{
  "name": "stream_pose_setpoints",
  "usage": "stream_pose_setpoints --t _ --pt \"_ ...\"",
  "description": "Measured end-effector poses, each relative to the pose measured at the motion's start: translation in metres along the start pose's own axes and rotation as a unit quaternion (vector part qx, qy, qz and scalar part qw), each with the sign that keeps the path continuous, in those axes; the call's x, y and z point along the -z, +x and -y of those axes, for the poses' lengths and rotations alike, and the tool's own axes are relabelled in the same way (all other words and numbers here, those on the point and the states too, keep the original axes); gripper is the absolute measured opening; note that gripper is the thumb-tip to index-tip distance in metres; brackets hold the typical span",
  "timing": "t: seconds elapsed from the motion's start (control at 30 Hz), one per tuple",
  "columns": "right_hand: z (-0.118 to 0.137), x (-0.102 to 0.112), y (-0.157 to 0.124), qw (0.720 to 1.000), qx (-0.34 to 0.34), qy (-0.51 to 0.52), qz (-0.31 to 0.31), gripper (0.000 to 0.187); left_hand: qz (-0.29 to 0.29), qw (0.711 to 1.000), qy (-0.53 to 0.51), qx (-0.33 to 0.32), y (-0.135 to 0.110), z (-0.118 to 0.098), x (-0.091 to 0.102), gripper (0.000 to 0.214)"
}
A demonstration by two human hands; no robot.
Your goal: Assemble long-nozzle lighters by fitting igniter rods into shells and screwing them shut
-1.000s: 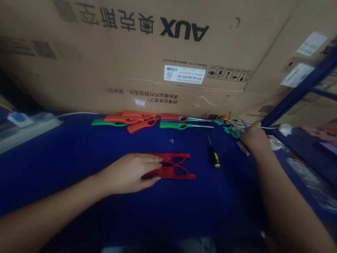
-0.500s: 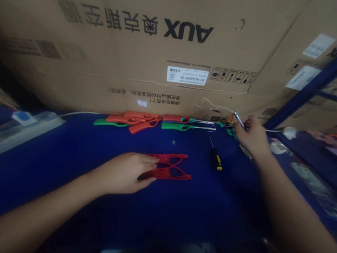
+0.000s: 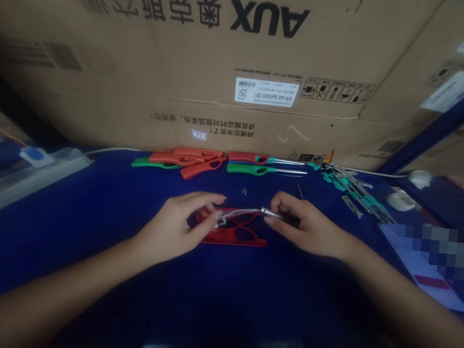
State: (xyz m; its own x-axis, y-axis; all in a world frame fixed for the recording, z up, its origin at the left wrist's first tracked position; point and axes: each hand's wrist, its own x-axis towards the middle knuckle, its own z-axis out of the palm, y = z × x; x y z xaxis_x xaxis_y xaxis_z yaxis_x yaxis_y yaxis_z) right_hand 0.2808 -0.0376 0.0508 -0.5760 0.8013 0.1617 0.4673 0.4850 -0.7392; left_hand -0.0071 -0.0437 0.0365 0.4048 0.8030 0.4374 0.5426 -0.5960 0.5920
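My right hand (image 3: 307,225) pinches a silvery metal lighter tube (image 3: 267,212), held above the blue table. A thin white wire (image 3: 238,212) runs leftward from the tube. My left hand (image 3: 182,221) has its thumb and a finger closed at the wire's far end, with the forefinger raised. Beneath both hands lie two red lighter shell halves (image 3: 246,238), partly covered by the left fingers. Behind the right hand shows the thin shaft of a screwdriver (image 3: 299,190); its handle is hidden. Small metal bits (image 3: 244,191) lie just beyond the shells.
Orange lighters (image 3: 196,159) and a green one (image 3: 157,164) lie along a big carton (image 3: 163,80). Beside them are a red and a green long-tube lighter (image 3: 244,169). A pile of metal tubes with teal parts (image 3: 353,188) sits at the back right. A power strip (image 3: 36,158) lies left.
My right hand has come from the pile at the back right to above the red shells, bringing the metal tube and wire. My left hand has lifted from the shells to the wire's end.
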Motion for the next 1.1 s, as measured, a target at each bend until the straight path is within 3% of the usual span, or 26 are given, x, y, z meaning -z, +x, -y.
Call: stream_pose_setpoints --t 0.1,0.23,0.4,0.57,0.73,1.1 --pt "0.007 0.001 -0.003 0.999 0.016 0.020 0.032 0.021 0.058 0.990 -0.108 0.072 -0.001 0.001 -0.003 0.032" --pt "0.009 0.001 -0.004 0.999 0.035 0.026 0.006 0.019 0.069 0.974 -0.158 0.146 -0.002 0.003 -0.005 0.041" --pt "0.008 0.004 -0.003 0.998 0.046 -0.006 -0.034 0.020 0.091 0.980 -0.122 0.127 0.001 0.000 -0.003 0.053" --pt "0.009 0.007 -0.002 0.998 0.053 -0.005 -0.035 0.019 0.112 0.969 -0.168 0.142 0.005 -0.006 0.000 0.046" --pt "0.005 0.006 -0.001 0.998 0.040 -0.013 -0.040 0.016 0.105 0.978 -0.130 0.126 0.006 -0.006 0.002 0.044" --pt "0.014 0.017 -0.002 0.997 0.031 -0.053 0.047 0.016 0.101 0.980 -0.125 0.116 0.000 0.009 -0.008 0.023"
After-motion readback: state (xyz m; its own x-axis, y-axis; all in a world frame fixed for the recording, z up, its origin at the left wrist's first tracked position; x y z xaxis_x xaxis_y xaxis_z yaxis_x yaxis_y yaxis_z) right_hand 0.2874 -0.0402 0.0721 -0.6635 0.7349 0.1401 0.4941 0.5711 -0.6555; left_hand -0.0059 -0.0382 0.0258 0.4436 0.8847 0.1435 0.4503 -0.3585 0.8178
